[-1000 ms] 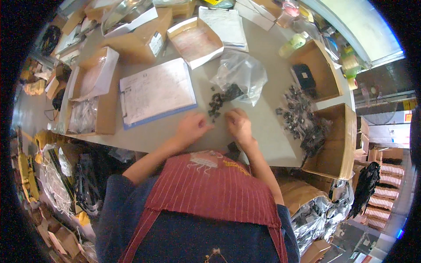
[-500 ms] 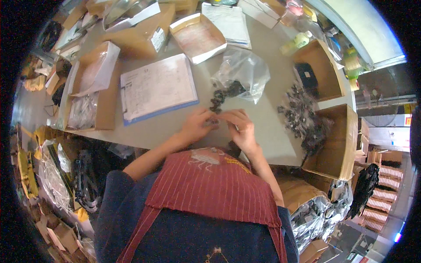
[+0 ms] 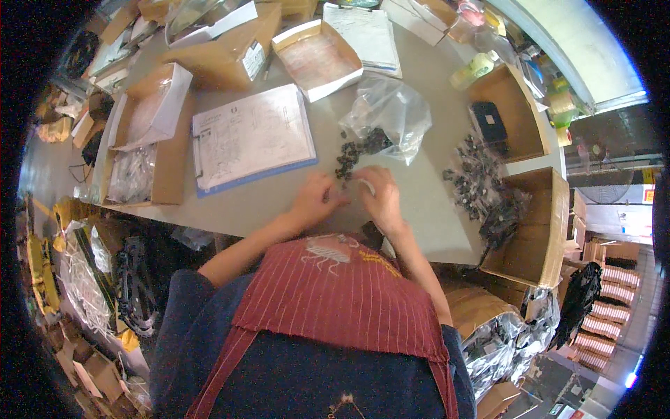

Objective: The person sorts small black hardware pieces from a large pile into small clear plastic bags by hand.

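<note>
Both forearms are brought in past the red striped apron [image 3: 342, 307] and angled inward, so that the left hand [image 3: 315, 200] and the right hand [image 3: 380, 199] are held close to each other over the near part of the worktop [image 3: 241, 215]. The left hand is turned with its curled fingers directed to the right; the right hand is pointed away from the apron and a little to the left, its fingers bent. Whether anything is gripped by either cannot be told, since the fingertips are blurred.

The small black parts [image 3: 347, 159] are heaped loosely on the worktop, just beyond the gap between the hands. The heap's long axis is directed away from the apron, then bent rightward to the clear plastic bag [image 3: 392, 112]. The direction of each single part is too small to be made out.
</note>
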The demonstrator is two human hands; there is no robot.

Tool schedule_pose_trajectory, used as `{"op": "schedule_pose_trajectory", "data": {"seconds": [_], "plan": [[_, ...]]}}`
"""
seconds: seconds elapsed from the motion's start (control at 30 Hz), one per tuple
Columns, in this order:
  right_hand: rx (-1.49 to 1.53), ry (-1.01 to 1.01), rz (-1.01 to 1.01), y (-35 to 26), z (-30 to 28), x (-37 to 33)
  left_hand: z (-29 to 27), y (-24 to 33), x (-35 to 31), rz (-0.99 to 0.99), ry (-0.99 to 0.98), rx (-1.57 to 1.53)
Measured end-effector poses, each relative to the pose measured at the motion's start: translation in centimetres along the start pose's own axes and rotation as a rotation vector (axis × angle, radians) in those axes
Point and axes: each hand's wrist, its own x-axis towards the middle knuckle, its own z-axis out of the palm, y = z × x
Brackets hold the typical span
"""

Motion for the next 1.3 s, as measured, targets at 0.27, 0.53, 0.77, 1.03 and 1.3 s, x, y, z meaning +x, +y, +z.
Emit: {"op": "schedule_pose_trajectory", "data": {"seconds": [0.27,0.53,0.77,1.03,1.3], "plan": [[-0.285,-0.069,-0.026,3.8,2.3,0.8,0.1,-0.4,-0.1,0.042,0.033,-0.043],[-0.188,-0.024,0.178,4.2,-0.2,-0.6,0.2,0.5,-0.5,-0.040,-0.028,-0.242],[0.262,0.036,0.014,-3.7,-1.8,-0.1,0.9,-0.1,-0.2,0.008,0.011,-0.191],[-0.015,0.048,0.102,0.5,-1.0,0.2,1.1,-0.5,-0.3,0.049,0.025,-0.190],[-0.315,-0.055,-0.022,3.2,1.6,-0.1,1.1,-1.2,-0.8,-0.087,0.028,-0.458]]}}
